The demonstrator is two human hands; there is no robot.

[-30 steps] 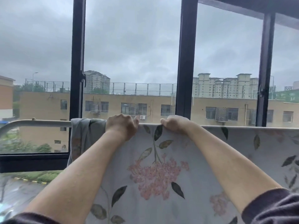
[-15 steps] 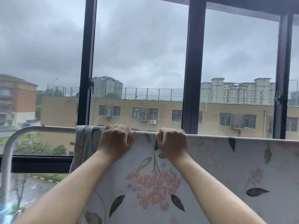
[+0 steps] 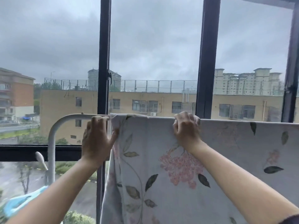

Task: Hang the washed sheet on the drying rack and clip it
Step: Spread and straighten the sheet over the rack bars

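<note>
A pale floral sheet point(image 3: 226, 143) hangs over the white top bar of the drying rack point(image 3: 71, 117), draped from about the middle of the view to the right edge. My left hand point(image 3: 97, 139) rests at the sheet's left edge, fingers curled over the bare bar and thumb pressed against the bunched fabric. My right hand point(image 3: 186, 128) is fisted on the sheet's top fold over the bar. A light blue clip point(image 3: 17, 202) shows at the lower left, partly hidden by my left forearm.
Dark window frames point(image 3: 104, 62) stand just behind the rack. The rack's bar curves down at the left point(image 3: 52, 151), where a white hook-like piece point(image 3: 40, 159) sticks out. Beyond the glass are buildings and a wet street.
My hands have spread apart along the bar: the left moved to the sheet's left edge, the right went further right. The bunched grey fold at the left is now pulled flatter.
</note>
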